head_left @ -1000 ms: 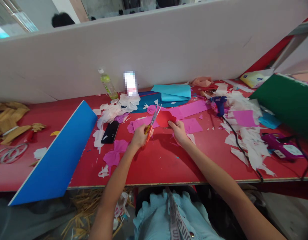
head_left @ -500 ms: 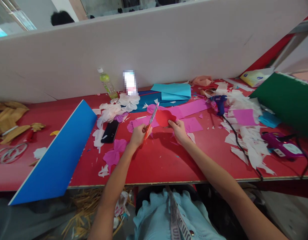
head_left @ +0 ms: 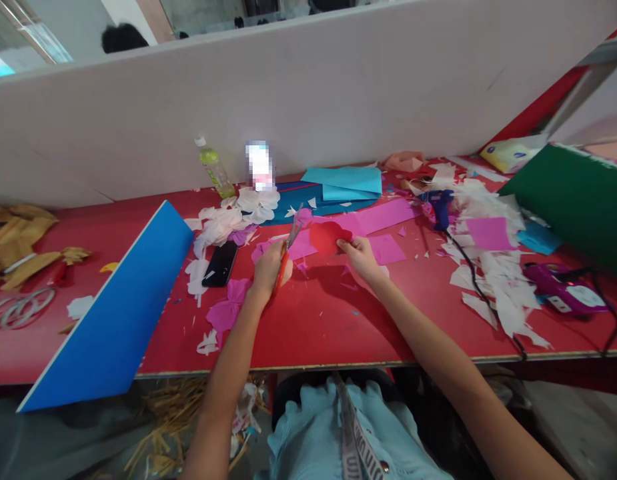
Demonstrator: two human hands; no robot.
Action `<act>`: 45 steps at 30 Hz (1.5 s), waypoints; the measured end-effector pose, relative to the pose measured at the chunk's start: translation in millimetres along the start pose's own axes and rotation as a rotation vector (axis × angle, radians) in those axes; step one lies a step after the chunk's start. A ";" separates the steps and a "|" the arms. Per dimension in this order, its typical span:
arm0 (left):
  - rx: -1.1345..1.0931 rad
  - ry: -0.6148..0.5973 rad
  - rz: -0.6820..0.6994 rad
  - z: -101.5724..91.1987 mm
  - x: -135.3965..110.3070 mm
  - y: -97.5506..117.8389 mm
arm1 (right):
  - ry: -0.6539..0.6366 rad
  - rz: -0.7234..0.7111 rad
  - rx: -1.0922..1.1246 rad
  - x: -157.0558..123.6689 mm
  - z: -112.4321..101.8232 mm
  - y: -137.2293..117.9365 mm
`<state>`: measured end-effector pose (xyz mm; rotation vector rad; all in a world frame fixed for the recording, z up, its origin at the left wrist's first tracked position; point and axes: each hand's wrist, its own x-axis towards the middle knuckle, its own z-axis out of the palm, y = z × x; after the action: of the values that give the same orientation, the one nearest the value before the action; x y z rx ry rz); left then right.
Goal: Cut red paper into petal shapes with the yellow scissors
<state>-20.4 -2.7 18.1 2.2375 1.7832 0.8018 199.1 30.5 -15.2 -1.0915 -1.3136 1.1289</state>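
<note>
My left hand (head_left: pixel 271 268) grips orange-handled scissors (head_left: pixel 283 261), their blades pointing up and away and slightly parted. A rounded piece of red paper (head_left: pixel 328 238) is pinched by its right edge in my right hand (head_left: pixel 359 257). The blades are apart from the red paper, a short way to its left. Pink paper strips (head_left: pixel 383 217) lie behind and under the red piece. Left of the scissors, cut pink petal shapes (head_left: pixel 231 303) rest on the table near a black phone (head_left: pixel 221 263).
A blue board (head_left: pixel 123 313) leans at the left of the red table (head_left: pixel 328 333). Behind are a bottle (head_left: pixel 215 168), a bright blurred screen (head_left: pixel 259 165) and folded turquoise paper (head_left: pixel 351 183). To the right lie a blue glue gun (head_left: pixel 441 205), white scraps (head_left: pixel 498 280) and a green board (head_left: pixel 571 207).
My left hand has drawn the scissors left, away from the red paper, and their blades have opened somewhat. My right hand stays nearly in place, still holding the red paper.
</note>
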 end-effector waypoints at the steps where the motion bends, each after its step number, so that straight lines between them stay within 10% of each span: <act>1: 0.049 -0.019 -0.007 -2.3 -0.6 1.4 | -0.020 -0.006 0.000 0.4 -1.7 -1.0; 45: 0.334 -0.090 -0.024 -11.1 -6.2 16.6 | -0.148 -0.012 -0.099 1.5 -12.3 -1.1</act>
<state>-12.8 -15.1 33.1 2.3986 2.0208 0.4143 211.3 32.3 -13.7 -1.0868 -1.5028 1.1641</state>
